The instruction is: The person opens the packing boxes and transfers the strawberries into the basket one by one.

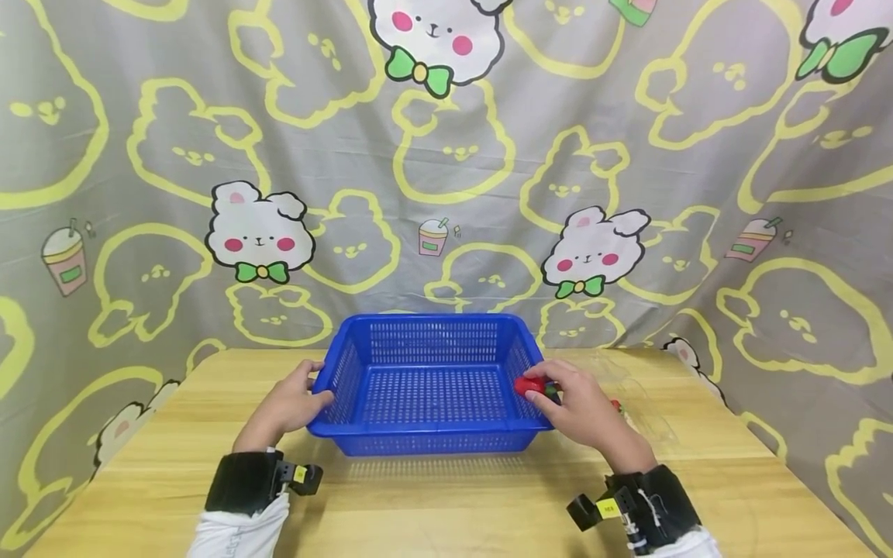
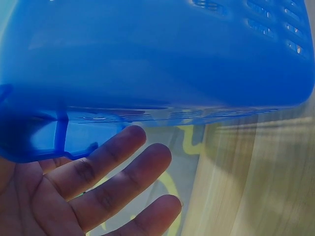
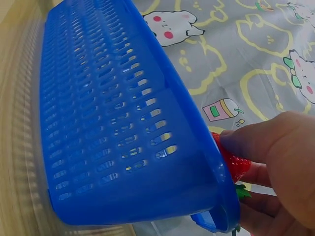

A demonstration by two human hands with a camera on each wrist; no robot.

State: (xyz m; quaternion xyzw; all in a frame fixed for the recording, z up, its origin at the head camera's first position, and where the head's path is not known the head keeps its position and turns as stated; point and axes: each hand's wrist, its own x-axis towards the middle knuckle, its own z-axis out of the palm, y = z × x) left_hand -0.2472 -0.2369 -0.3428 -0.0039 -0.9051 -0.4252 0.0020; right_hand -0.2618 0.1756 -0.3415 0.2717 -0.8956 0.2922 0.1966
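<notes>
- Head view: a blue perforated plastic basket (image 1: 429,384) stands on the wooden table (image 1: 446,496) before a cartoon-rabbit curtain (image 1: 446,155). No contents show on its slotted floor. The left hand (image 1: 289,403) rests against the basket's left rim, fingers fairly straight, thumb over the edge. The right hand (image 1: 586,411) pinches a red strawberry (image 1: 532,385) with green leaves, right at the basket's right rim. Beside that hand lies a clear plastic container (image 1: 638,407), with a speck of red showing in it; what that is cannot be told.
- Left wrist view: the left hand (image 2: 74,196) lies spread beneath the rim's overhang of the basket (image 2: 157,59), fingers (image 2: 123,182) straight and apart, gripping nothing.
- Right wrist view: the right hand (image 3: 275,167) holds the strawberry (image 3: 234,162) between thumb and fingers, pressed close to the outer edge of the basket (image 3: 128,123); green leaves peek out below.
</notes>
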